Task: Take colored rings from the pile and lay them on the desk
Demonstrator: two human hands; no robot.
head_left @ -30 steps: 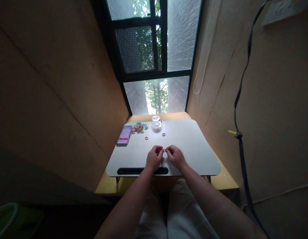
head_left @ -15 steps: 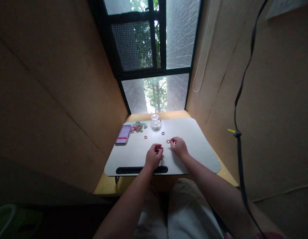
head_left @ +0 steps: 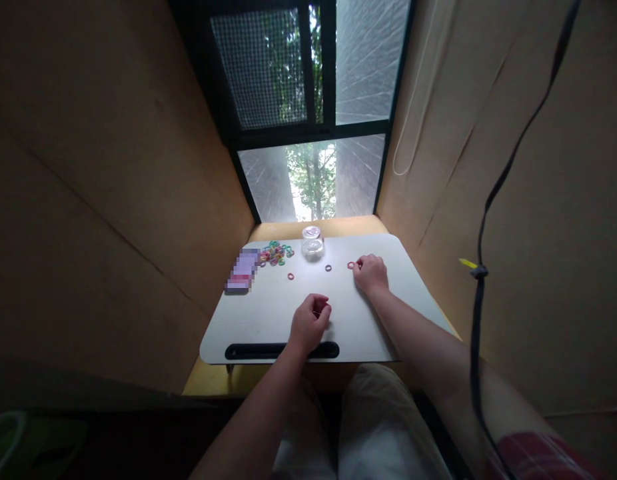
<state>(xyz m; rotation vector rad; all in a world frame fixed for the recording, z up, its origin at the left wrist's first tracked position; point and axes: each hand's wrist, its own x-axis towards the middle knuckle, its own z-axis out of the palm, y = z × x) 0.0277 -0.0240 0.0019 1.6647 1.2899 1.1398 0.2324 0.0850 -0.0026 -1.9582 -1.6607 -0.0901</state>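
My right hand (head_left: pixel 371 275) rests over the right half of the white lap table, thumb and fingertips pinched at the edge of a small red hair tie (head_left: pixel 351 265). Nearer to me, my left hand (head_left: pixel 310 323) is held with its fingers curled toward the thumb. Whatever lies between those fingers is mostly hidden. A dark purple hair tie (head_left: pixel 328 268) lies between the hands and the jar. Farther left is a reddish hair tie (head_left: pixel 290 276) by itself.
A heap of coloured hair ties (head_left: pixel 276 253) sits at the back left of the table (head_left: pixel 268 313), beside a phone (head_left: pixel 242 271) with a blurred screen. A clear round container (head_left: pixel 312 248) stands at the back. A black slot (head_left: pixel 258 351) runs along the front edge. A dark strap (head_left: pixel 481 320) hangs at right.
My right hand has moved away from me and to the right with the red hair tie, down to the tabletop. My left hand stays in nearly the same place. The view has tilted slightly.
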